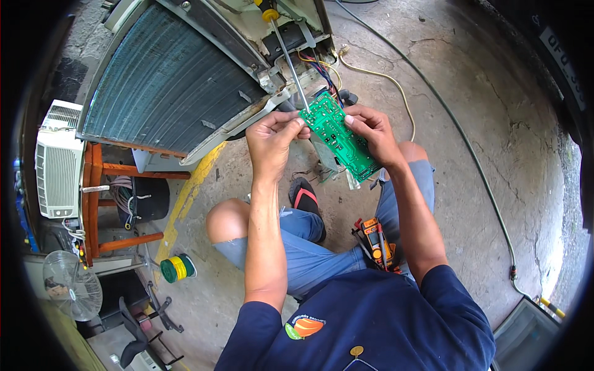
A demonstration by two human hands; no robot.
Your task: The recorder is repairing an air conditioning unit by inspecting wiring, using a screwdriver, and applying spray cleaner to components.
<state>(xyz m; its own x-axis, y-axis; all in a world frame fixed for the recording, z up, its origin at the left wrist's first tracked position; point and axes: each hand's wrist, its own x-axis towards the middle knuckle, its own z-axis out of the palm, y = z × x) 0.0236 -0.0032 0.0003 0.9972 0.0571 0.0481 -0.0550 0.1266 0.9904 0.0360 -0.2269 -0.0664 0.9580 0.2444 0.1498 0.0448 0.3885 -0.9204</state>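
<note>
A green circuit board is held up slantwise between both hands, its soldered face toward me. At its upper left edge, the fingers of my left hand are pinched together on it. My right hand grips the right edge, thumb lying on the board's face. A long screwdriver with a yellow and black handle lies beyond the board, leaning across the air conditioner. Its tip ends beside the board's upper left corner. Behind the board, coloured wires run up into the opened unit.
The opened air conditioner with its finned coil stands at the upper left. An orange multimeter rests by my lap. A long hose crosses the concrete floor on the right. A wire spool and a fan are at lower left.
</note>
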